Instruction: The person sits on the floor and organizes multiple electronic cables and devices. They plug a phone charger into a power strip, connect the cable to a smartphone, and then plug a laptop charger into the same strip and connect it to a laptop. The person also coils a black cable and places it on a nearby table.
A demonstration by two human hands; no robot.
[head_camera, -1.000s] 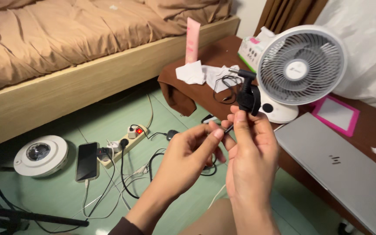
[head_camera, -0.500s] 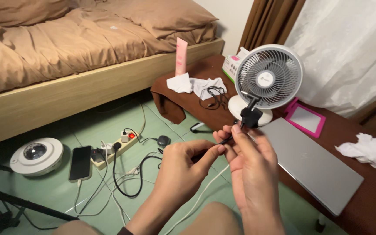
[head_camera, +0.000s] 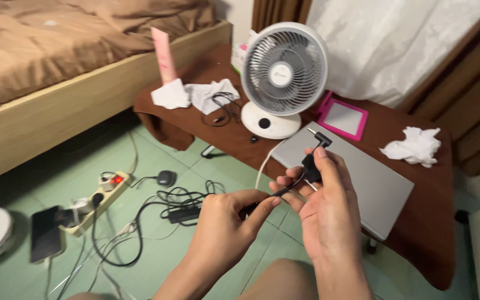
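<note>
Plug [head_camera: 313, 161], black, angled, sits pinched under thumb and fingers of your right hand [head_camera: 326, 214], centre frame, over grey laptop [head_camera: 362, 180]. Your left hand [head_camera: 226, 225] closed round thin black cable [head_camera: 284, 190] just lower left of plug. White fan [head_camera: 283, 78] upper centre on brown table [head_camera: 423, 222].

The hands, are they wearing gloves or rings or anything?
No. The left hand and the right hand are both bare, with no gloves, rings or watch in view. The forearms are uncovered too, and the nails are short and unpainted.
</note>
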